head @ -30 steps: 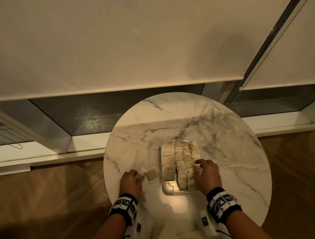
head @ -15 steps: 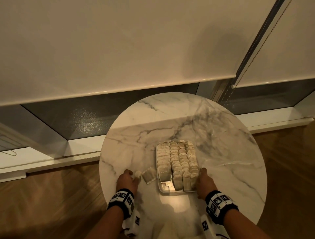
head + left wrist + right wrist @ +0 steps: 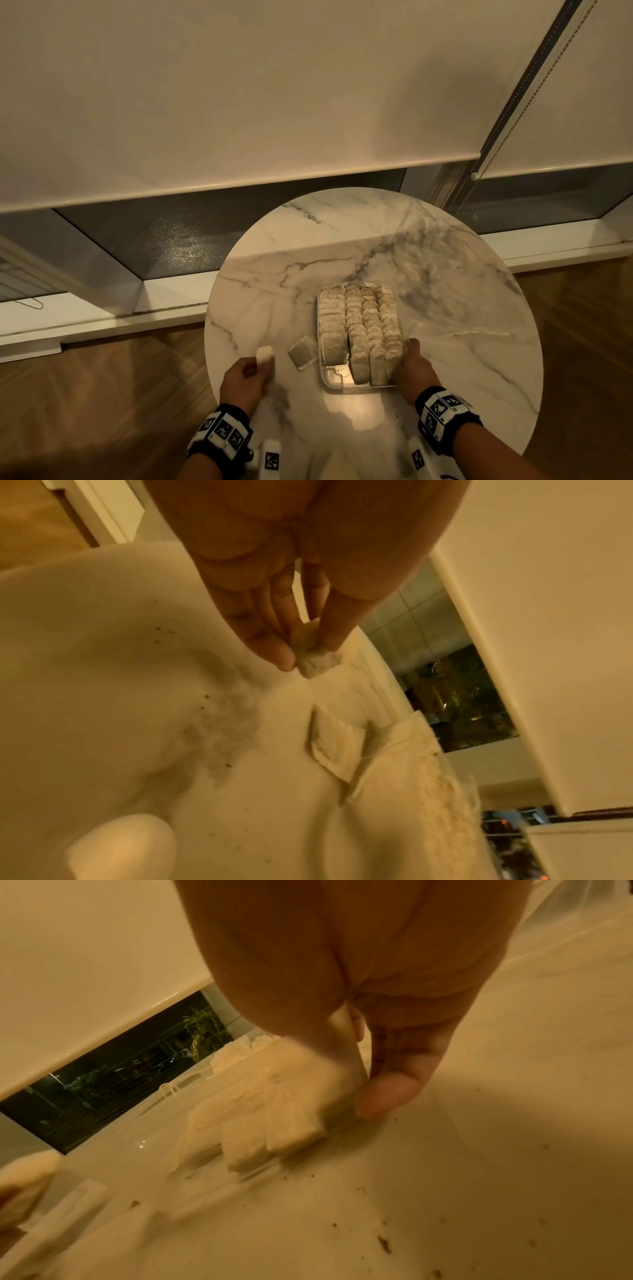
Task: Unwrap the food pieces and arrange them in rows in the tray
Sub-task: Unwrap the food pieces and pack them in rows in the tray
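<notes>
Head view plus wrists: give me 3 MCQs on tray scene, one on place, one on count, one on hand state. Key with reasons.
1. Where is the loose flat piece?
A. On the table, left of the tray
B. Inside the tray
C. On the floor

2. Rows of pieces in the tray?
A. Two
B. Four
C. Seven

3. The left hand is:
A. Flat and open
B. Pinching a small pale piece
C. Out of view

Key: 1 A, it lies on the marble beside the tray. 2 B, four rows show. 3 B, fingertips pinch the small pale piece.

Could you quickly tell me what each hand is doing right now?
Left hand: pinching a small crumpled piece.
Right hand: fingers against the tray's right side; grip unclear.
</notes>
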{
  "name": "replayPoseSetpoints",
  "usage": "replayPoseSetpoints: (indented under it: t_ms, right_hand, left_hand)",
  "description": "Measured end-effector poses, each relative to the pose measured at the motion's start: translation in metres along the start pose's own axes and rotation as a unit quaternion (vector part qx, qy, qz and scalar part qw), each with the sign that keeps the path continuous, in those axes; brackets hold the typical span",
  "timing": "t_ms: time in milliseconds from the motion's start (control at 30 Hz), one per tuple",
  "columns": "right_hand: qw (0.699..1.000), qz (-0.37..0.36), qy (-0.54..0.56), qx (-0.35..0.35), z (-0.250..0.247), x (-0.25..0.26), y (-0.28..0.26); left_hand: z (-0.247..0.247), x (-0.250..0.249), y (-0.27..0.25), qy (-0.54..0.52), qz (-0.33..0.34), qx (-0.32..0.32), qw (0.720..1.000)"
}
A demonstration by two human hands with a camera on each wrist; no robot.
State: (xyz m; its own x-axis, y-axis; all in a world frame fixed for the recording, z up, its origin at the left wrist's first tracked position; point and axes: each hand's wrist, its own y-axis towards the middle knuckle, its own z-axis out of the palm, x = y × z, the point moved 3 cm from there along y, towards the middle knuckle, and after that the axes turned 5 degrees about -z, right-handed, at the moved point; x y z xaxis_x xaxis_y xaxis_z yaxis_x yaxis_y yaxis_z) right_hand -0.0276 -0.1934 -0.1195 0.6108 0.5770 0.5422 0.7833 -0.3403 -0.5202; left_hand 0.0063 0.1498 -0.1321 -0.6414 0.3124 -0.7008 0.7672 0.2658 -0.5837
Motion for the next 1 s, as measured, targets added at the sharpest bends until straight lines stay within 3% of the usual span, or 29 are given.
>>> replayPoseSetpoints:
  t_ms: [100, 167, 233, 300, 367, 467, 533, 733, 767, 867, 900, 1000]
  right_hand:
    - [0.998, -0.002, -0.058, -0.012, -0.008, -0.003, -0.004]
    - [0.995, -0.021, -0.063, -0.079, -0.016, 0.002, -0.012]
    - [0.983, -0.089, -0.047, -0.154, -0.022, 0.014, -0.021]
    - [0.967, -0.183, -0.020, -0.175, -0.024, 0.030, -0.028]
    - [0.964, -0.249, 0.042, -0.088, -0.021, 0.052, -0.035]
    - [0.951, -0.285, 0.081, 0.093, -0.009, 0.077, -0.046]
    - [0.941, -0.314, 0.081, 0.097, -0.006, 0.082, -0.049]
    - [0.947, -0.291, 0.092, 0.098, -0.016, 0.072, -0.037]
    - [0.949, -0.288, 0.097, 0.079, -0.020, 0.072, -0.033]
    - [0.953, -0.243, 0.160, -0.084, -0.038, 0.068, -0.021]
    - [0.951, -0.235, 0.172, -0.100, -0.041, 0.066, -0.017]
    - [0.965, -0.228, 0.129, 0.012, -0.034, 0.065, -0.011]
  left_hand:
    - [0.005, -0.016, -0.015, -0.069, 0.030, 0.021, 0.997]
    - [0.011, -0.032, -0.028, -0.098, 0.058, 0.044, 0.993]
    - [0.021, -0.048, -0.040, -0.106, 0.084, 0.074, 0.988]
    - [0.033, -0.057, -0.048, -0.097, 0.103, 0.109, 0.984]
    - [0.048, -0.063, -0.055, -0.077, 0.122, 0.146, 0.979]
    - [0.069, -0.072, -0.069, -0.043, 0.146, 0.196, 0.969]
    - [0.078, -0.075, -0.076, -0.036, 0.149, 0.210, 0.966]
    - [0.084, -0.076, -0.080, -0.009, 0.163, 0.199, 0.966]
    - [0.083, -0.077, -0.079, 0.005, 0.173, 0.180, 0.968]
    - [0.078, -0.077, -0.073, 0.058, 0.206, 0.118, 0.970]
    - [0.076, -0.077, -0.070, 0.086, 0.219, 0.103, 0.966]
    - [0.073, -0.076, -0.064, 0.136, 0.243, 0.086, 0.957]
